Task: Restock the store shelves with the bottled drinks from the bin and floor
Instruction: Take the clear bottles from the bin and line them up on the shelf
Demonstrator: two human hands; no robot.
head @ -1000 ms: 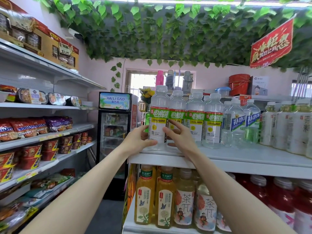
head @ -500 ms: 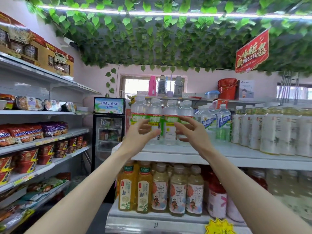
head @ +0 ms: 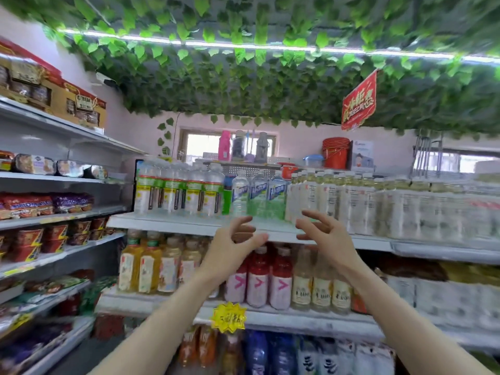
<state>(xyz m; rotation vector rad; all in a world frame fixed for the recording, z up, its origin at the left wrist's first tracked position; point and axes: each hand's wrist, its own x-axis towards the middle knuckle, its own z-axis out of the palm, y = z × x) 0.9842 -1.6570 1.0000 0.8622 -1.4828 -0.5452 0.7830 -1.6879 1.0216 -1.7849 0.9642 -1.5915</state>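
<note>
A row of clear bottles with green-and-red labels [head: 173, 193] stands at the left end of the top shelf [head: 186, 226]. Beside them are clear bottles with blue labels [head: 258, 196], then pale tea bottles [head: 324, 197]. My left hand [head: 232, 246] and my right hand [head: 323, 239] hover in front of the shelf edge, below the blue-label bottles. Both hands hold nothing, with fingers loosely curled and spread. The view is blurred by motion.
The shelf below carries yellow tea bottles [head: 143, 266], red bottles [head: 258, 277] and pale bottles [head: 322, 288]. A yellow price tag [head: 229, 317] hangs on its edge. Snack shelves [head: 48, 215] line the left aisle. Leaf garlands and a red sign [head: 358, 102] hang overhead.
Both hands let go of the green-label bottle at the shelf's left end and drew back and right, empty. The view has pulled away from the shelf and panned right.
</note>
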